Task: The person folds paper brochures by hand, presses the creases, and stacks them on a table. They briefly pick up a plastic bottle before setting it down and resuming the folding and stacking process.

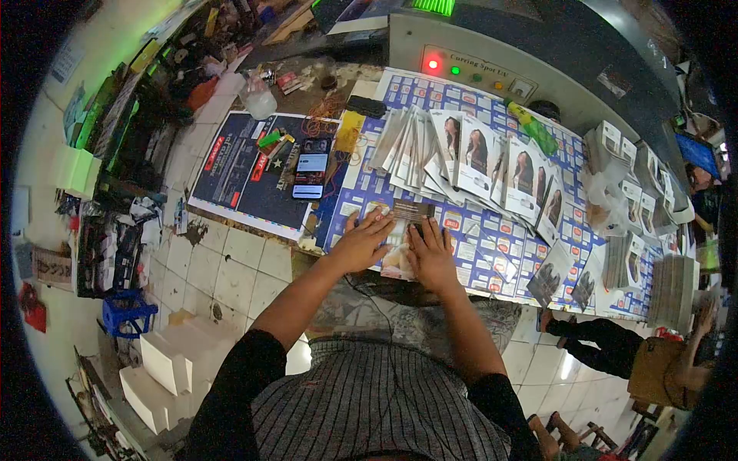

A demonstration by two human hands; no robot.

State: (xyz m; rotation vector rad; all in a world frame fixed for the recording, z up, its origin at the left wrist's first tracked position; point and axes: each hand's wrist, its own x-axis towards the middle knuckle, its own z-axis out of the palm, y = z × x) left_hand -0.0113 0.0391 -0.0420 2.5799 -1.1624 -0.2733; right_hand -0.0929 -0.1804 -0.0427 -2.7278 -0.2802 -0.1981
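Observation:
My left hand [361,243] lies flat with its fingers spread on the left side of a brown and white printed sheet [397,265] at the table's near edge. On the right side of the same sheet rests my right hand [431,255], its fingers stretched out. Both hands cover parts of the sheet. Just beyond them, a fanned heap of printed cards [478,154] with a long-haired figure spreads across the blue patterned table cover [354,201]. Two more cards [551,273] lie to the right, near the front edge.
A phone [311,170] lies on dark posters [231,165] at the left. Stacked cards [626,180] and a green bottle [533,129] stand or lie at the right. Behind is a machine panel [477,71] with lights. Another person [661,369] is at the lower right.

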